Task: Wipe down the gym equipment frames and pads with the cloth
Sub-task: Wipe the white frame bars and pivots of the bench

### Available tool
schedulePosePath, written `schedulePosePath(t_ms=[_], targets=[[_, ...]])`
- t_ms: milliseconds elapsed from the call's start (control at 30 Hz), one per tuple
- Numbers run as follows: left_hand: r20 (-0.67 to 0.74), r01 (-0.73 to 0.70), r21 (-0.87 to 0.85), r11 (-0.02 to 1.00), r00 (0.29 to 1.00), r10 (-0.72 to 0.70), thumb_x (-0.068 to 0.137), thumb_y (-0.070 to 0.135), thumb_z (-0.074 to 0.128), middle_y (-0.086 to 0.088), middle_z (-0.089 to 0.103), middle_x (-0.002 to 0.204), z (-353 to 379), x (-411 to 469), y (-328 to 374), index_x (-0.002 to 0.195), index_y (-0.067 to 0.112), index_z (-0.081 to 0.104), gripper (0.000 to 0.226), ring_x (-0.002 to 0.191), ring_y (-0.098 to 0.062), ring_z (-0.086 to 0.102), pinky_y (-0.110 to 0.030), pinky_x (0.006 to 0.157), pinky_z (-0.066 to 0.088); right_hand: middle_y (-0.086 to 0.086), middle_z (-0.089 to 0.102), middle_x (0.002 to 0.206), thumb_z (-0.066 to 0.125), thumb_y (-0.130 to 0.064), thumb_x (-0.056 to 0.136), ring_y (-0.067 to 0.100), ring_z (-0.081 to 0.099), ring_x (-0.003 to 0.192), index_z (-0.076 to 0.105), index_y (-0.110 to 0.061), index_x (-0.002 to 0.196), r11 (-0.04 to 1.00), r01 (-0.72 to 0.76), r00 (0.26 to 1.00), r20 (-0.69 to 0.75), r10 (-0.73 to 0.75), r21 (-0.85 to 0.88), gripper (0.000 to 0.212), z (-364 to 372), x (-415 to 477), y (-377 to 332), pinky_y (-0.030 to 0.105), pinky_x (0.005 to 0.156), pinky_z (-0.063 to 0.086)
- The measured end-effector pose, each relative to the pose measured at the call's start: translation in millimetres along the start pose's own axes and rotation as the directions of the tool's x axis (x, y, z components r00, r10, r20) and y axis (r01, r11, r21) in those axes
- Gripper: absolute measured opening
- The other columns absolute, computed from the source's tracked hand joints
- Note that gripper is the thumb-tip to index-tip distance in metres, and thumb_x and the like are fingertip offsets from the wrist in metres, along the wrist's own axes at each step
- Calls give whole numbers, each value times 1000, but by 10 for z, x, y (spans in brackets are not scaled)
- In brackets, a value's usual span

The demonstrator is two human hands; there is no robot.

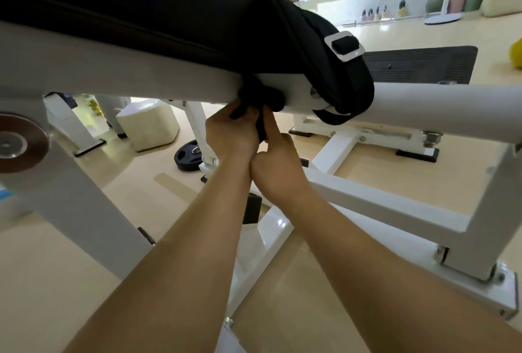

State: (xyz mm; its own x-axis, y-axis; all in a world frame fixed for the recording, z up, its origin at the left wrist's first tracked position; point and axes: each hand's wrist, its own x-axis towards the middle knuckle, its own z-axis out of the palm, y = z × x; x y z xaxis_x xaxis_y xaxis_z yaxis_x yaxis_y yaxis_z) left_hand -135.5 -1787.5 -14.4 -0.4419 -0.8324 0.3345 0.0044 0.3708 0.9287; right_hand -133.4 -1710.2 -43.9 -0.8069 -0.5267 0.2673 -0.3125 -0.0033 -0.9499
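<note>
A white tubular frame of a gym machine runs across the head view, with a black pad on top of it. A black cloth is bunched against the underside of the tube, just below the pad's edge. My left hand grips the cloth from the left. My right hand pinches a hanging end of the cloth from the right. Both hands touch each other under the tube. Part of the cloth is hidden between the fingers.
A black strap with a white buckle wraps the pad's end. A black weight plate and a white stool stand on the beige floor behind. The white base frame lies below my arms. People stand at the back.
</note>
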Motion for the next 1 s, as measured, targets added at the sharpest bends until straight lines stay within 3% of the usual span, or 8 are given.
schedulePosePath(t_ms=[100,167,300,400,500,667,867,1000], targets=[[94,-70,-14,997,993,71,81,25,70,3,71,68,36,-175,58,85,20,78,10,61,-12,65,-29,66,55,2,49,123,42,2,79,0,55,89,8,-47,149,995,39,997,-67,-32,92,92,-36,-111,120,10,71,46],[162,-129,-36,991,978,134,82,24,71,6,72,66,41,-290,108,81,28,77,7,61,-9,67,-29,65,58,3,52,121,42,1,78,5,57,100,4,-52,147,979,76,990,-129,-52,186,95,-40,-187,200,20,78,51],[84,-167,82,983,984,160,82,24,69,20,60,49,22,-221,162,65,35,68,20,57,6,60,-11,60,47,1,46,124,42,1,83,6,57,87,-4,-46,149,999,25,997,-75,-27,-31,94,-89,-195,96,15,68,44],[-74,-27,110,994,997,35,79,23,66,9,61,52,-1,-22,128,63,23,66,16,64,-11,63,-22,62,50,13,44,123,45,-5,84,20,55,101,-4,-31,152,983,-116,992,25,121,-144,88,-121,35,-46,21,68,40],[-20,-53,182,982,998,57,77,24,67,2,72,70,-20,-4,140,72,22,73,8,73,-18,67,-27,70,54,9,50,100,45,-3,83,21,53,81,7,-23,153,986,-134,991,4,135,-97,82,-120,153,-153,24,57,40],[159,-275,191,942,956,246,79,23,70,8,72,70,13,-296,296,81,24,77,8,69,-8,67,-22,63,50,4,66,108,40,9,82,22,68,96,35,-37,144,835,-95,980,-95,173,543,77,-107,-151,-66,46,86,56],[340,-189,342,921,938,67,80,24,68,21,67,74,-13,-612,231,83,32,75,11,70,-5,64,-21,66,52,0,68,91,46,-11,92,14,65,92,61,-18,122,568,-233,899,-49,436,789,35,-276,-507,-72,36,74,58],[386,-304,248,920,902,194,87,30,65,12,72,85,-6,-1032,272,98,30,75,15,79,-3,65,-25,72,53,-5,74,84,55,-36,94,7,70,79,68,-22,98,808,-127,855,-349,383,576,19,-487,-700,-71,33,76,58]])
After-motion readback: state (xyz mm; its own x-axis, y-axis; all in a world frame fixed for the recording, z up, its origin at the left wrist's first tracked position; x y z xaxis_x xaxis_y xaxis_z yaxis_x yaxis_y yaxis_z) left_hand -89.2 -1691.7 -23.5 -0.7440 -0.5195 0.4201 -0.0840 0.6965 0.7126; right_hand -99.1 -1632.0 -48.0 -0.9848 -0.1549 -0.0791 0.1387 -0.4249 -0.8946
